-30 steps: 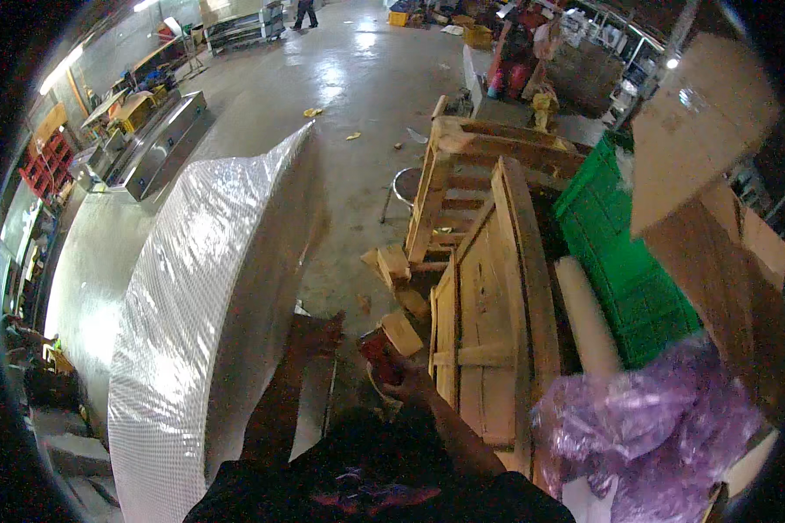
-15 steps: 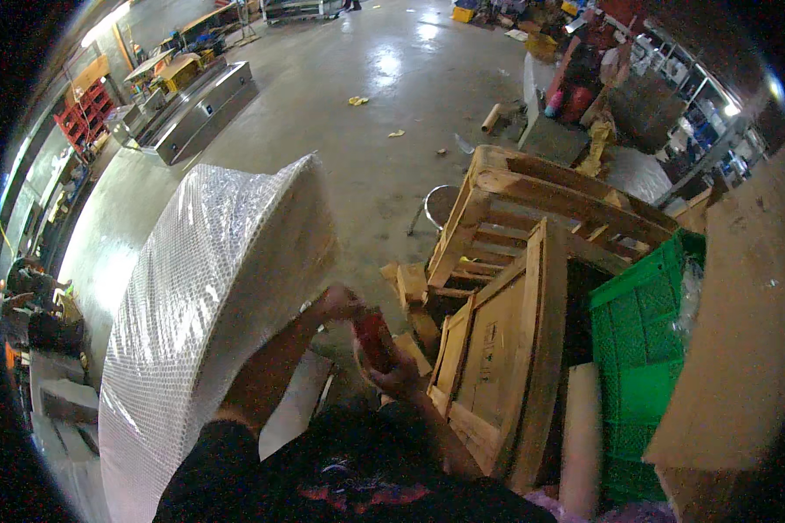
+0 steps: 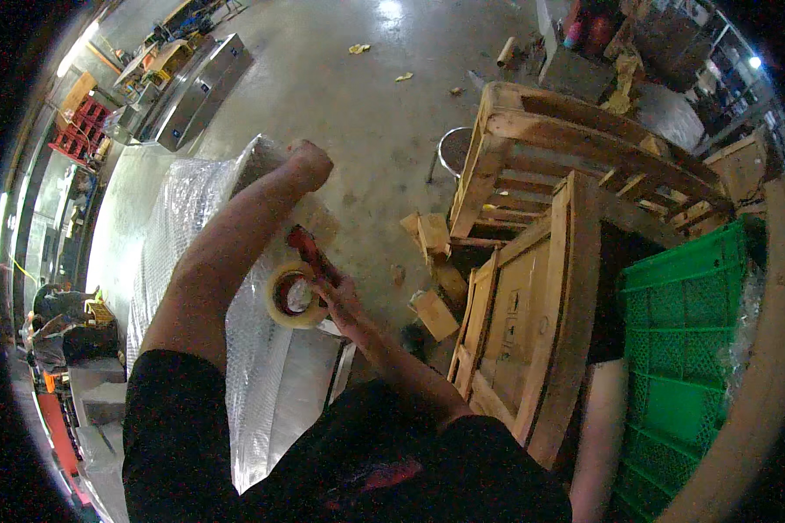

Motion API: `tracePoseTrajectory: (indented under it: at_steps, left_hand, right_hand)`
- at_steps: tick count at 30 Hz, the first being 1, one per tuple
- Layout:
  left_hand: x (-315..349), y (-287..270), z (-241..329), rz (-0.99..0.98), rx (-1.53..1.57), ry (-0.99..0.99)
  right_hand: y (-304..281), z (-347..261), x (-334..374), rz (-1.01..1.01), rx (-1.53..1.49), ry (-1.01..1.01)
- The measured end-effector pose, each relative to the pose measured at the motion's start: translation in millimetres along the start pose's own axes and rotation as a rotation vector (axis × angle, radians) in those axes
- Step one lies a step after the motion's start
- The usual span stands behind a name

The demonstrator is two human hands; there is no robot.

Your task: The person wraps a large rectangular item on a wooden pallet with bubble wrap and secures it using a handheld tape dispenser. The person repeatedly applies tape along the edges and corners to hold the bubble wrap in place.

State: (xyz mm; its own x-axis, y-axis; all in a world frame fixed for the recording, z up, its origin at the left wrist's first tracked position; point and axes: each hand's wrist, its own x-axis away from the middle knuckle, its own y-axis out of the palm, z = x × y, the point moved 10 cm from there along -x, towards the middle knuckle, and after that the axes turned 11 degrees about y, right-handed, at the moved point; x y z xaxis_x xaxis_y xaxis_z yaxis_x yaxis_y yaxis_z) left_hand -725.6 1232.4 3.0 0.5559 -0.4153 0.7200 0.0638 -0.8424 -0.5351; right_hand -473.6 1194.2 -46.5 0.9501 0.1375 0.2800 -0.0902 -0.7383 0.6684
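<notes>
A tall item in bubble wrap (image 3: 183, 213) stands on my left, its upper corner close to my left hand (image 3: 310, 166). That hand is closed in a fist with the arm stretched forward; what its fingers hold is hidden. My right hand (image 3: 344, 305) grips a red tape dispenser (image 3: 310, 247) lower down, beside the wrapped item. A wide roll of tape (image 3: 279, 305) sits on the dispenser, its round side facing up toward me. The two hands are apart, the left one farther forward.
To my right stand a wooden crate (image 3: 541, 327), a wooden pallet frame (image 3: 576, 131), a green plastic crate (image 3: 672, 349) and a pale tube (image 3: 602, 436). A round stool (image 3: 455, 150) and cardboard scraps (image 3: 434, 315) are ahead. Long metal units (image 3: 187, 100) lie at the far left.
My hands have moved apart: the left went up and forward to the wrapped item's corner, the right shifted left with the dispenser. The tape roll has come into sight. The view has tilted down.
</notes>
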Motion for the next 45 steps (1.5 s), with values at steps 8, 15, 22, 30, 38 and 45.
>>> tracePoseTrajectory:
  at_steps: [8, 15, 22, 30, 38, 45]
  left_hand:
    - [-19, 19, -32, 0.018, 0.247, -0.293]
    - [-30, 18, -63, 0.542, 0.346, -0.260]
    - [112, -68, 144, 1.002, 0.610, 0.204]
    - [428, 159, 372, 1.421, 1.792, 0.482]
    - [591, 379, 483, 0.957, 1.895, 0.485]
    - [687, 422, 520, 0.984, 1.889, 0.585]
  right_hand:
    - [0, 8, -7, 0.041, 0.038, 0.111]
    - [-13, 28, -8, -0.021, 0.096, 0.125]
    - [-41, 48, 2, 0.144, 0.799, 0.092]
    - [0, 116, 97, -0.070, -0.021, 0.084]
    - [65, 330, 263, 0.015, 0.241, 0.289]
    - [135, 401, 368, -0.025, 0.307, 0.309]
